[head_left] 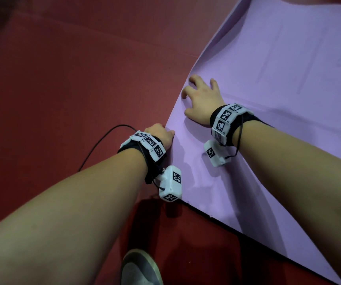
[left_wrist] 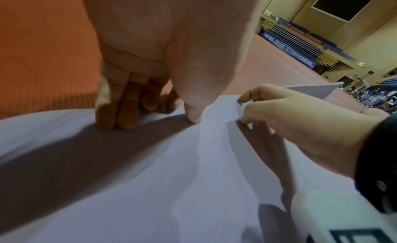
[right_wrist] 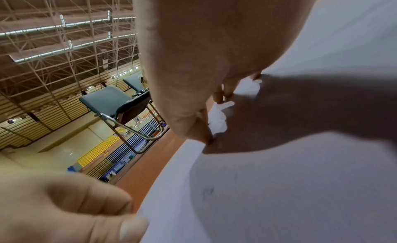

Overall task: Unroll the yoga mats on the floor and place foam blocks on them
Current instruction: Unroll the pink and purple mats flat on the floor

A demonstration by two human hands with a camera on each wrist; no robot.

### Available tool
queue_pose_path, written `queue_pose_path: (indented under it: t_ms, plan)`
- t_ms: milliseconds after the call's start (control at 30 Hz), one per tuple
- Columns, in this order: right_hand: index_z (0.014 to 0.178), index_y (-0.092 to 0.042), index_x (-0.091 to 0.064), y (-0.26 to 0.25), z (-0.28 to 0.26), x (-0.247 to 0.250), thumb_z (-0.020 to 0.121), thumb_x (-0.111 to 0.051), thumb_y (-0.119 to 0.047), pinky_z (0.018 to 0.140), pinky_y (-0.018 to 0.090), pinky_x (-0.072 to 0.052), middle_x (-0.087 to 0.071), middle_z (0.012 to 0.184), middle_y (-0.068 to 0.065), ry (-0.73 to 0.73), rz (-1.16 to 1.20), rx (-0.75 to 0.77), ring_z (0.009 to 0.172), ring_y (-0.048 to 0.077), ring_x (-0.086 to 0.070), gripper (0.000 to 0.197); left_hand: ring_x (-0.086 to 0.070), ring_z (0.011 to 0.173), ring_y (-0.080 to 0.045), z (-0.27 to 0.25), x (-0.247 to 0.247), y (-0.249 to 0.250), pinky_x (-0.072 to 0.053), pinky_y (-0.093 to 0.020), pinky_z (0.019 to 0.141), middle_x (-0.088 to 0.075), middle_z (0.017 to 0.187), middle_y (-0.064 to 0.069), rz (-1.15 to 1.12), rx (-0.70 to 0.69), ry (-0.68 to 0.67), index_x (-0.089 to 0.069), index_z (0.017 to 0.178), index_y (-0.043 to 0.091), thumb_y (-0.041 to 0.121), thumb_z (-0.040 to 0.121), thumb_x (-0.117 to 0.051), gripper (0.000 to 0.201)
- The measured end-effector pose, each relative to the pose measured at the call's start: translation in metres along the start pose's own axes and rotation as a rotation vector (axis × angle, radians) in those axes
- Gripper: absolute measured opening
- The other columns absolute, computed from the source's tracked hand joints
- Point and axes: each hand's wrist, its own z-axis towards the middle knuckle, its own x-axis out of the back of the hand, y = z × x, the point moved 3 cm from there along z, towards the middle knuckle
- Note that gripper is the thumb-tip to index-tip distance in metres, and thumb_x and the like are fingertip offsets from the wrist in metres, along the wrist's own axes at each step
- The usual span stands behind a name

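A purple yoga mat (head_left: 278, 68) lies unrolled and wavy on the right of the head view, its left edge running diagonally. My left hand (head_left: 163, 134) grips that edge, fingers (left_wrist: 120, 114) curled under it and thumb on top. My right hand (head_left: 198, 95) is further along the same edge and pinches it between thumb and fingers (left_wrist: 247, 100), lifting it slightly. In the right wrist view the mat (right_wrist: 300, 178) fills the right side, with the left hand (right_wrist: 86, 212) at the lower left. No foam block is in view.
A red mat or floor covering (head_left: 62, 79) lies left of the purple mat. My shoe (head_left: 140, 268) is at the bottom, and a black cable (head_left: 103, 136) trails from the left wrist. A chair (right_wrist: 111, 102) and hall bleachers (left_wrist: 300, 47) stand further off.
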Motion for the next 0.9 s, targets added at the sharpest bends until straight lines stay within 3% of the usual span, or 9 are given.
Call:
queue_pose_path:
  t_ms: [167, 333, 433, 533, 633, 733, 833, 900]
  plan:
    - [0.144, -0.016, -0.041, 0.017, 0.023, 0.009, 0.086, -0.056, -0.03, 0.118, 0.052, -0.012, -0.037, 0.146, 0.002, 0.014, -0.076, -0.011, 0.137, 0.019, -0.035, 0.062, -0.06, 0.111, -0.037, 0.005, 0.002, 0.001, -0.044, -0.034, 0.085, -0.066, 0.121, -0.014, 0.035, 0.014, 0.003, -0.063, 0.121, 0.013, 0.047, 0.094, -0.056, 0.044]
    - [0.13, -0.016, -0.054, 0.021, 0.036, 0.014, 0.082, -0.056, -0.029, 0.11, 0.048, -0.024, -0.042, 0.138, 0.005, 0.097, -0.118, -0.014, 0.129, 0.022, -0.04, 0.05, -0.062, 0.102, -0.035, 0.0, 0.006, 0.002, -0.041, -0.031, 0.075, -0.068, 0.114, -0.014, 0.036, 0.018, 0.015, -0.066, 0.113, 0.014, 0.047, 0.091, -0.059, 0.04]
    - [0.125, -0.014, -0.055, 0.024, 0.046, 0.024, 0.078, -0.059, -0.029, 0.114, 0.053, -0.02, -0.038, 0.143, 0.008, 0.127, -0.147, -0.069, 0.141, 0.024, -0.028, 0.049, -0.062, 0.098, -0.034, -0.002, 0.008, -0.001, -0.041, -0.032, 0.074, -0.068, 0.114, -0.011, 0.016, 0.028, 0.012, -0.066, 0.115, 0.018, 0.051, 0.088, -0.06, 0.043]
    - [0.135, -0.018, -0.047, 0.033, 0.048, 0.023, 0.077, -0.059, -0.039, 0.117, 0.057, -0.011, -0.02, 0.158, 0.008, 0.079, -0.118, -0.109, 0.149, 0.023, -0.013, 0.063, -0.059, 0.086, -0.033, -0.006, 0.012, -0.002, -0.042, -0.033, 0.071, -0.069, 0.108, -0.009, 0.02, 0.026, 0.054, -0.066, 0.109, 0.019, 0.052, 0.084, -0.063, 0.042]
    - [0.15, -0.019, -0.028, 0.04, 0.05, 0.022, 0.079, -0.053, -0.049, 0.118, 0.054, -0.01, -0.009, 0.164, 0.003, -0.022, -0.118, -0.139, 0.151, 0.023, -0.007, 0.081, -0.059, 0.085, -0.034, -0.014, 0.019, 0.011, -0.045, -0.036, 0.069, -0.062, 0.102, -0.007, 0.027, -0.08, 0.19, -0.056, 0.099, 0.018, 0.032, 0.082, -0.066, 0.023]
    - [0.152, -0.021, -0.024, 0.041, 0.058, 0.029, 0.079, -0.054, -0.052, 0.117, 0.053, -0.012, -0.01, 0.164, 0.0, -0.104, -0.11, -0.141, 0.151, 0.022, -0.007, 0.085, -0.056, 0.086, -0.036, -0.015, 0.023, 0.034, -0.047, -0.042, 0.072, -0.046, 0.112, -0.006, 0.047, -0.283, 0.268, -0.05, 0.104, 0.019, 0.011, 0.078, -0.057, 0.028]
    - [0.153, -0.027, -0.025, 0.049, 0.06, 0.039, 0.081, -0.059, -0.043, 0.115, 0.049, -0.014, -0.01, 0.164, -0.004, -0.162, -0.124, -0.108, 0.15, 0.019, -0.009, 0.081, -0.052, 0.102, -0.034, -0.011, 0.018, 0.054, -0.049, -0.044, 0.078, -0.039, 0.135, -0.005, 0.075, -0.377, 0.3, -0.054, 0.11, 0.015, 0.016, 0.078, -0.06, 0.033]
    - [0.155, -0.032, -0.02, 0.056, 0.061, 0.045, 0.084, -0.058, -0.036, 0.117, 0.049, -0.013, -0.007, 0.165, -0.007, -0.233, -0.145, -0.082, 0.151, 0.017, -0.007, 0.08, -0.046, 0.11, -0.032, -0.007, 0.013, 0.064, -0.047, -0.041, 0.076, -0.029, 0.15, -0.001, 0.105, -0.419, 0.34, -0.053, 0.109, 0.014, 0.021, 0.077, -0.062, 0.034]
